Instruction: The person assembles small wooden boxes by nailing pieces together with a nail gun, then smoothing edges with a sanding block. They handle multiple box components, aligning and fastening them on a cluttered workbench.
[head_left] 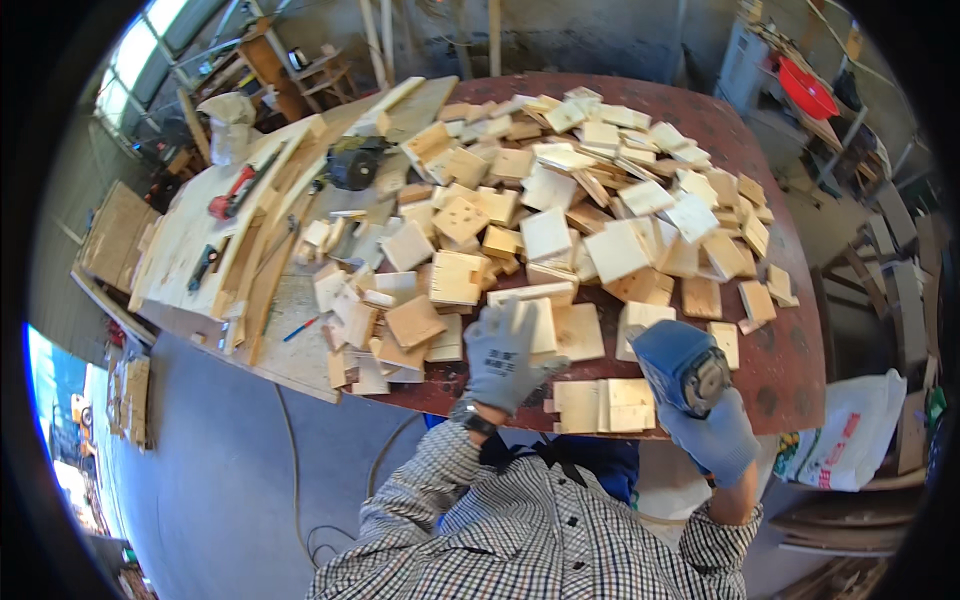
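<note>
My left hand (503, 362), in a grey work glove, reaches over the near edge of the table with its fingers stretched and apart. Its fingertips lie at a pale wooden block (543, 328); whether they touch it I cannot tell. In my right hand (722, 440), also gloved, is a blue handheld power tool (660, 358) with a dark round part facing up; its exact kind is unclear. Between the hands, small wood pieces (628, 405) lie side by side at the table edge. A large heap of cut wooden blocks (545, 232) spreads beyond both hands.
The dark red table (785, 350) carries the heap. To the left, long boards (285, 215) hold a red-and-black tool (232, 195), a black tool (355, 162) and a pen (300, 329). A white bag (850, 430) stands at right. Cables (292, 450) trail over the floor.
</note>
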